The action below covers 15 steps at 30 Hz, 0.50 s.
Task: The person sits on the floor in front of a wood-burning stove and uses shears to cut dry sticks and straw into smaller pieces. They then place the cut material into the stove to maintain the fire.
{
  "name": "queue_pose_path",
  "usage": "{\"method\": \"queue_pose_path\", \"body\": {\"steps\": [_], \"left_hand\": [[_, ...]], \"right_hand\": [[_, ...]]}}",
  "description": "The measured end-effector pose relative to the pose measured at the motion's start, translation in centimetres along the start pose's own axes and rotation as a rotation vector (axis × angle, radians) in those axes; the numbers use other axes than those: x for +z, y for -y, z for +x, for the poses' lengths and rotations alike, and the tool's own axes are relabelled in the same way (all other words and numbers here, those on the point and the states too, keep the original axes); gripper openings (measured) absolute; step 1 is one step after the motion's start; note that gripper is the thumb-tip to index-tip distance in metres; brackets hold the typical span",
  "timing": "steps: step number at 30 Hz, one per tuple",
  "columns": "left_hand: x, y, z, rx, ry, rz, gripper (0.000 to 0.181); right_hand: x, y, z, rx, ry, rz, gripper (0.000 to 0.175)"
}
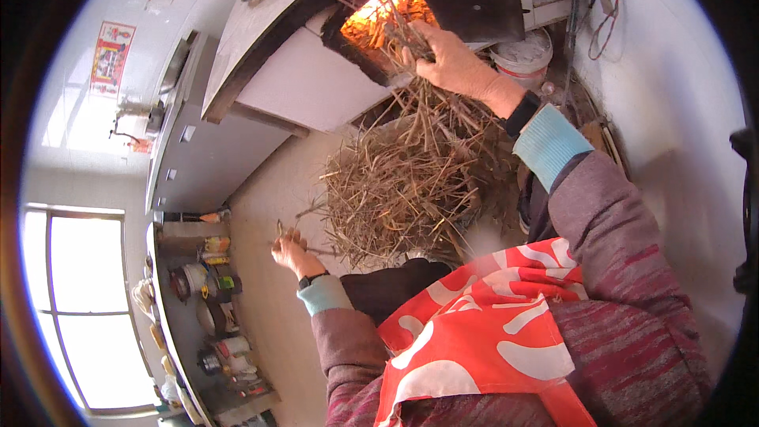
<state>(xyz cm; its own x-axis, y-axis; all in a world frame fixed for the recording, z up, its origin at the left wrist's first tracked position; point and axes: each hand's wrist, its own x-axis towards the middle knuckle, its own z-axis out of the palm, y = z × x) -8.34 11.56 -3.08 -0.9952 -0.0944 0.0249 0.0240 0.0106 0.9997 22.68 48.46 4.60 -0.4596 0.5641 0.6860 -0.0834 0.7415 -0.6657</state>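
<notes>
My right hand (453, 62) grips a bundle of dry twigs (409, 35) in front of the lit firebox (388, 9) of a built-in stove. Some twig ends overlap the orange flames, and longer ones stick up past the opening. The iron firebox door (474, 6) is swung aside to the right. Lower down lies a large heap of dry brushwood (403, 184) on the floor, before my knees. To the left of this heap, my left hand (293, 254) has its fingers curled around a thin twig (323, 251), partly hidden by the hand.
A white bucket (522, 59) stands right of the firebox, close to the wall. The stove's counter edge (261, 53) overhangs the upper left. Along the left, shelves (195, 308) hold several jars and containers beneath a window (89, 308). Cables (611, 18) hang at the upper right.
</notes>
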Motion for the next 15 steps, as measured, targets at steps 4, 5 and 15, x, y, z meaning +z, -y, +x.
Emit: {"method": "queue_pose_path", "body": {"steps": [4,5,15], "left_hand": [[-3.4,1.0,2.8,-0.020,-0.068,0.035,0.014],[-3.5,1.4,2.8,-0.021,0.031,0.012,0.014],[6.0,-5.2,-4.1,0.660,0.535,0.923,0.060]], "right_hand": [[-4.9,-0.6,0.2,0.130,-0.068,0.056,0.030],[-5.6,-0.4,-0.1,0.065,-0.123,0.058,0.033],[-2.1,1.7,-0.6,0.225,0.174,0.475,0.020]]}}
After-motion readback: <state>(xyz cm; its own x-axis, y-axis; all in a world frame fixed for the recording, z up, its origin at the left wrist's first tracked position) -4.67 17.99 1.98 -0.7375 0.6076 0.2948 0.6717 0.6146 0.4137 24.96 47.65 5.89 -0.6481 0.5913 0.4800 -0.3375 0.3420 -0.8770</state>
